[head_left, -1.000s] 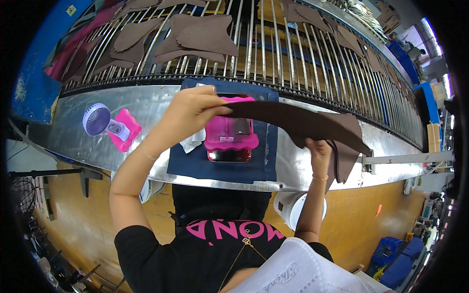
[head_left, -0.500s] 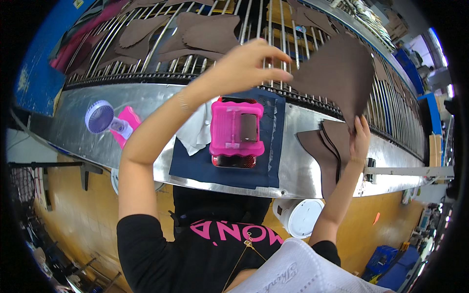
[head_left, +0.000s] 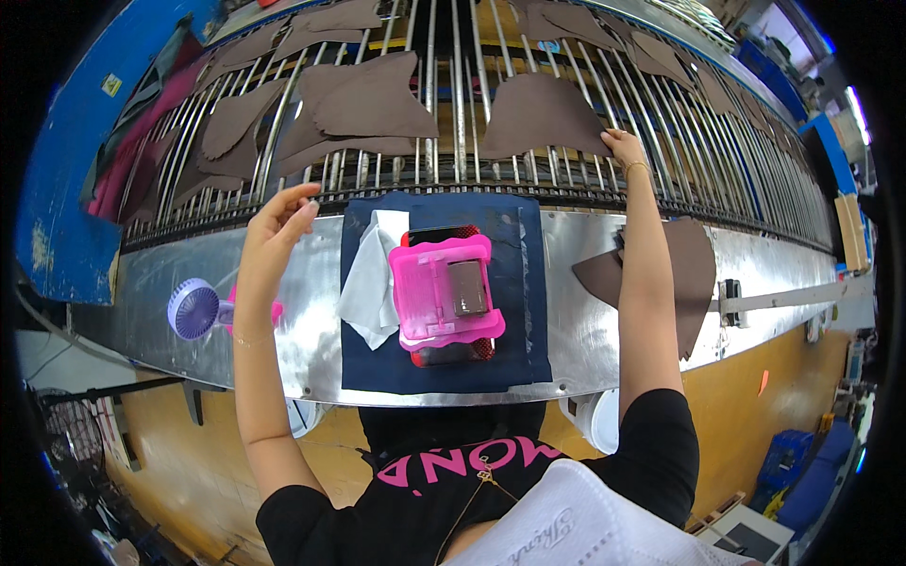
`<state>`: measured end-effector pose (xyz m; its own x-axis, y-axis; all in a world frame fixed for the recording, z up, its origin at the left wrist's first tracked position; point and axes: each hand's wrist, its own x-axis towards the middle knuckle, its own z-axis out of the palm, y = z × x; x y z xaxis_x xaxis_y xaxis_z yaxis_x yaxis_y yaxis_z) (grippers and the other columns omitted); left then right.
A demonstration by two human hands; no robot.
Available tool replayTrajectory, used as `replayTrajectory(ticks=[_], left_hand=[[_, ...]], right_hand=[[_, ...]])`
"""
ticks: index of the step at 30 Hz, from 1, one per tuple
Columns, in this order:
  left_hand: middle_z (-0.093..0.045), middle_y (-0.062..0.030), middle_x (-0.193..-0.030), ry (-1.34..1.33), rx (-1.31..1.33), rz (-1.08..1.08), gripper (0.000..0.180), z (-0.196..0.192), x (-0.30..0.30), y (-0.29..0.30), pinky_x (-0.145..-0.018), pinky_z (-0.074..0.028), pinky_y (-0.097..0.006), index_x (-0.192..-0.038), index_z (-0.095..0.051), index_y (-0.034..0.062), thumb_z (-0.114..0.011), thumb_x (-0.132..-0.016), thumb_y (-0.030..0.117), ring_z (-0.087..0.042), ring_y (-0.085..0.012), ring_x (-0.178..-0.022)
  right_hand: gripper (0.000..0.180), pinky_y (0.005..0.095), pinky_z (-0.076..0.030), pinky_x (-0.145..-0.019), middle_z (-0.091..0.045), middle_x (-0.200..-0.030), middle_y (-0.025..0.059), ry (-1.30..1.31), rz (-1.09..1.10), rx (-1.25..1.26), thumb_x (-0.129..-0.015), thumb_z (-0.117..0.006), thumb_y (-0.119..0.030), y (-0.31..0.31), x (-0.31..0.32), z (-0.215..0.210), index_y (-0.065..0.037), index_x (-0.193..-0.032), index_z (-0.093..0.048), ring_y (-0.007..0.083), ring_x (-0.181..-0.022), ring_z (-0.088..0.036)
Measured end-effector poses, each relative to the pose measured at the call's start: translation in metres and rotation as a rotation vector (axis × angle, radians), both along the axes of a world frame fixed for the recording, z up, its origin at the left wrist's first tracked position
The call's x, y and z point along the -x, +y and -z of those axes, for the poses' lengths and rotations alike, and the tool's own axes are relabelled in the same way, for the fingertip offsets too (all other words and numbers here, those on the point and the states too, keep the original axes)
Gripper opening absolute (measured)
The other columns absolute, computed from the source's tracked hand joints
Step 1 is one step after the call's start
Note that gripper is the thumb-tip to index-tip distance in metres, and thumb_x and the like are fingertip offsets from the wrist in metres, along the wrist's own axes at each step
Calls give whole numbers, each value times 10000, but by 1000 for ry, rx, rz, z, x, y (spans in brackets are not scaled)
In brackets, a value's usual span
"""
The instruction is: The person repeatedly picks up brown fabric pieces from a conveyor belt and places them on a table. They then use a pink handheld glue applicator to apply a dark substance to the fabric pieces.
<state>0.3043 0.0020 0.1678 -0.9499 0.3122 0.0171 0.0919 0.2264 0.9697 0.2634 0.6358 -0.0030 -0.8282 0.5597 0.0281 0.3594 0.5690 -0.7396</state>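
The right hand (head_left: 623,146), stretched out beyond and to the right of the pink holder (head_left: 408,283), has its fingers curled around the near right corner of a brown piece (head_left: 543,113), apparently pinching it. That piece lies flat across the metal-bar rack (head_left: 459,113), beyond the holder and slightly to its right. The left hand (head_left: 278,217) is empty, its fingers loosely bent and thumb apart, beyond the holder and to its left. If the right hand pulls back before fully letting go, the piece could be dragged askew or creased, because only that corner is gripped. A limp edge might also dip between the bars, since the gaps give it no support. The right forearm passes over a fanned stack of brown pieces (head_left: 696,274) to the right of the holder; a low return could brush it, and its lower tip, reaching the worktop (head_left: 585,349)'s near edge, would make a slide likelier. The white cloth (head_left: 371,292) just left of the holder seems out of reach of that.
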Motion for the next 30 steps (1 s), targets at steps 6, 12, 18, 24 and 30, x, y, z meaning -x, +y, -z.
replayTrajectory(ticks=[6, 12, 18, 24, 30], left_hand=[[-536, 31, -875, -33, 24, -24, 305, 5, -11, -3, -691, -372, -197, -1146, -601, 38, -603, -872, 172, -493, -59, -764], [-564, 5, -880, -20, -133, 53, 297, 27, -6, -1, -696, -395, -205, -1158, -588, 18, -590, -891, 148, -511, -66, -759], [-594, -27, -862, -34, -163, 115, 278, 32, -10, 22, -697, -401, -213, -1145, -591, 3, -573, -907, 146, -520, -73, -746], [-601, -37, -866, -7, -145, 166, 271, 26, -20, 35, -694, -405, -217, -1122, -601, -2, -578, -907, 161, -533, -80, -747], [-604, -39, -863, -13, -99, 120, 256, 24, -29, 21, -693, -405, -220, -1107, -606, -5, -577, -908, 154, -538, -85, -741]], right_hand=[[453, 326, -472, -831, -675, -1018, 123, 138, 119, -142, -817, -623, -465, -64, -68, -65, -89, -1063, -675, 238, -949, -640], [482, 418, -448, -874, -613, -1095, 153, -228, 527, -453, -782, -650, -458, -50, -305, -66, -70, -1069, -663, 297, -1046, -568], [718, 419, -444, -889, -580, -1124, 230, -389, 788, -714, -710, -653, -612, -109, -412, -40, -33, -1134, -627, 359, -1059, -543], [658, 408, -452, -886, -541, -1189, 189, -394, 840, -446, -718, -704, -514, -121, -375, -49, -46, -1170, -606, 333, -1082, -533], [553, 411, -463, -866, -580, -1141, 178, -388, 859, -613, -765, -695, -419, -141, -357, -66, -28, -1141, -588, 338, -1063, -555]])
